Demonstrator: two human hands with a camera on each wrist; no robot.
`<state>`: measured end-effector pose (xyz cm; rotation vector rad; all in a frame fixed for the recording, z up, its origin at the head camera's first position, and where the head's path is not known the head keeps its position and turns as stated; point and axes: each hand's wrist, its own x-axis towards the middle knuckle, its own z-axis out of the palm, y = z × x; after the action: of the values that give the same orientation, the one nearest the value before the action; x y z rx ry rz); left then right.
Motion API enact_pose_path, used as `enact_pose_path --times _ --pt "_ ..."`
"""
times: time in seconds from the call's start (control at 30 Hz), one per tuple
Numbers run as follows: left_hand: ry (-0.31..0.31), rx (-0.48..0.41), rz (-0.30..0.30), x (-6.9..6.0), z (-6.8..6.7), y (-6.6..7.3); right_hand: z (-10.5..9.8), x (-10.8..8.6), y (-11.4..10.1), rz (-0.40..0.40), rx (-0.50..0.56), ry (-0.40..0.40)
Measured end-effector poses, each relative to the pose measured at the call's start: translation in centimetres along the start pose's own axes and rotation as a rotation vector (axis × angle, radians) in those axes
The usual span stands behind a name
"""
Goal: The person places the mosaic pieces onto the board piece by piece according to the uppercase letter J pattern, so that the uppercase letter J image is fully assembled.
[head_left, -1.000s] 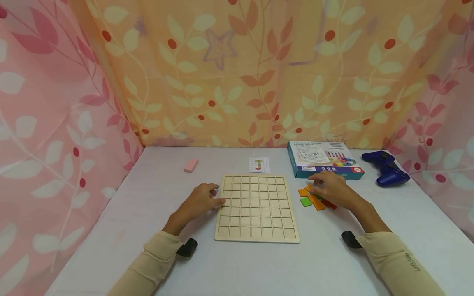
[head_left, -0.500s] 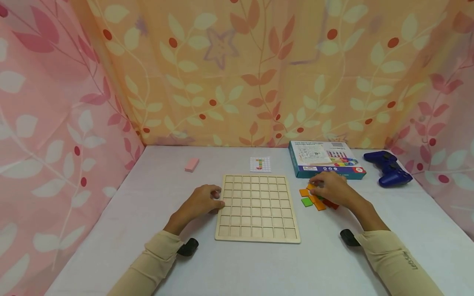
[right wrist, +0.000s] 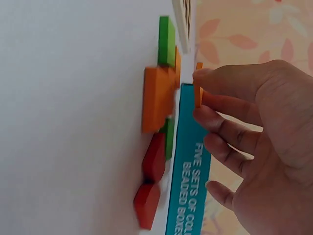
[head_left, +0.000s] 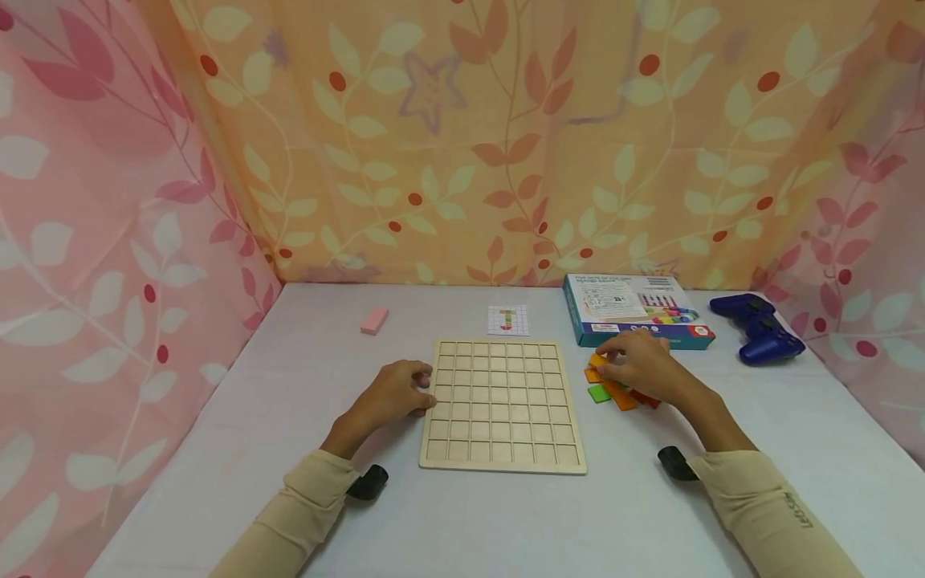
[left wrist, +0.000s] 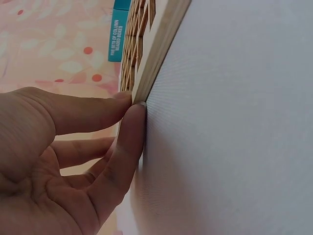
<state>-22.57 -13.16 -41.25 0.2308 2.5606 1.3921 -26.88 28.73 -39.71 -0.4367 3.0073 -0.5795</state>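
Note:
A wooden board with a square grid lies flat mid-table. The left hand pinches its left edge between thumb and finger; the left wrist view shows the hand at the board's edge. Right of the board is a small pile of orange, green and red tiles. Over that pile the right hand holds an orange tile between thumb and fingertips. In the right wrist view, a green tile, an orange tile and red tiles lie on the table.
Behind the board lies a small card with a coloured grid pattern. A pink block is at the back left. At the back right are a teal and white box and a blue game controller. Patterned curtains hang around the table.
An orange tile has been lifted slightly off the pile by the right hand. The left hand has stayed at the board's left edge.

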Motion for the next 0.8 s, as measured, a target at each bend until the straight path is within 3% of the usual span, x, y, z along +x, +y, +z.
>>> enact_pose_path --times 0.4,0.63,0.8 --pt "0.012 0.0 -0.014 -0.1 0.2 0.0 1.8 2.7 -4.6 -0.16 0.084 -0.039" --pt "0.018 0.022 -0.006 -0.1 0.2 0.1 3.4 4.4 -7.3 -0.272 0.067 -0.042" --pt "0.016 0.038 0.005 -0.1 0.2 0.0 4.0 5.1 -9.1 -0.291 0.091 -0.07"
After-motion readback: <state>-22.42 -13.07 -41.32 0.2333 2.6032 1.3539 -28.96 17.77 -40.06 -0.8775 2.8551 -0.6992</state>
